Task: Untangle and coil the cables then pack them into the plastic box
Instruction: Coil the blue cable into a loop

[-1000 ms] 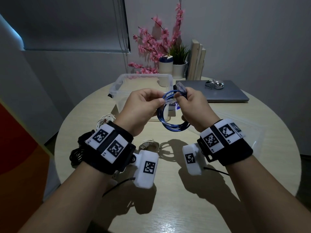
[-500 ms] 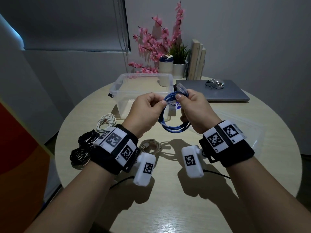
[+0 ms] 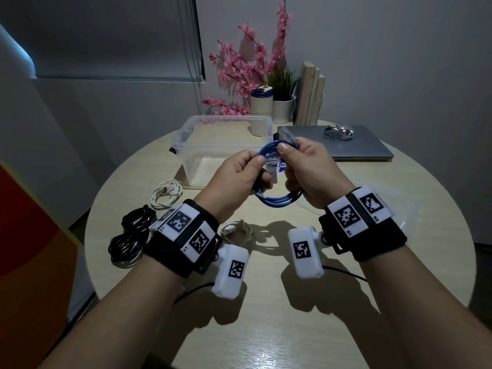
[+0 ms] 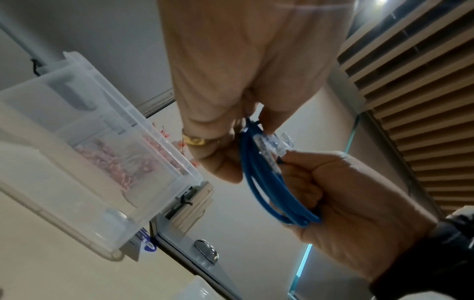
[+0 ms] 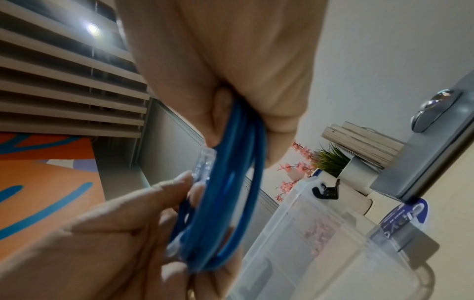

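Observation:
A blue network cable (image 3: pixel 279 202) wound into a small coil hangs above the table between both hands. My left hand (image 3: pixel 262 171) pinches the coil's left side by thumb and fingers. My right hand (image 3: pixel 288 166) grips the right side, with a clear plug (image 3: pixel 287 135) sticking up past its thumb. In the left wrist view the coil (image 4: pixel 269 186) runs from the left fingertips into the right fist, a clear plug (image 4: pixel 271 145) lying along it. The clear plastic box (image 3: pixel 226 139) stands open just behind the hands.
On the round table (image 3: pixel 266 328), left of my arms, lie a white cable (image 3: pixel 166 194), black cables (image 3: pixel 133 235) and a beige USB cable (image 3: pixel 237 231). A laptop (image 3: pixel 359 147) with a mouse (image 3: pixel 338 131) sits at the back right. A clear lid (image 3: pixel 394 209) lies under my right wrist.
The blue coil has turned from facing me to more edge-on. My left wrist has rotated and both hands have drawn closer together on the coil.

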Demonstrator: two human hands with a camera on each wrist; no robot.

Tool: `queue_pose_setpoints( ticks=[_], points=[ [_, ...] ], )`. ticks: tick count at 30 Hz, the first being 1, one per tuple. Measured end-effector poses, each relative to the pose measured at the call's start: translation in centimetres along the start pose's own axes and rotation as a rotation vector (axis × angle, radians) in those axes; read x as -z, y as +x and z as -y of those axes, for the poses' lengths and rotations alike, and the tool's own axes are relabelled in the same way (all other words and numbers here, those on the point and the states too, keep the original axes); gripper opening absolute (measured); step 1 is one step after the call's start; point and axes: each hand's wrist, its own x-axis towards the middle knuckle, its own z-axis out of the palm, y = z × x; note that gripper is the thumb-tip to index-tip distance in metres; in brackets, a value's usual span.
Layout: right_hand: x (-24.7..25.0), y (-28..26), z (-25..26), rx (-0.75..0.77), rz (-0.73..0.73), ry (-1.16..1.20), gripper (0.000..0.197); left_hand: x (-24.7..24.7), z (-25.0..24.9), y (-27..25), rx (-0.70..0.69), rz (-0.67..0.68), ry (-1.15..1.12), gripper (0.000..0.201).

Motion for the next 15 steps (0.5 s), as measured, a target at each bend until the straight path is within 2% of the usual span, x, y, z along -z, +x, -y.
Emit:
queue_pose_setpoints(
  ticks=[3,5,12,15],
  points=[
    [-0.3,-0.2,0.1,-0.017,0.054,0.117,0.020,0.0,-0.3,0.1,0.042,-0.020,-0.106,0.012],
    [-0.5,-0.3,0.2,-0.031,0.066,0.179,0.022,0.0,-0.2,0.2,0.054,-0.050,-0.098,0.011],
    [0.0,-0.5,0.2,-0.045,0.003,0.210,0.027,1.0,0.7,0.8,0.035,-0.147,0.190,0.009],
    [-0.2,-0.6,0.1,-0.023,-0.012,0.189,0.027,1.5,1.2,1.3,0.077,-0.208,0.238,0.011]
  ],
)
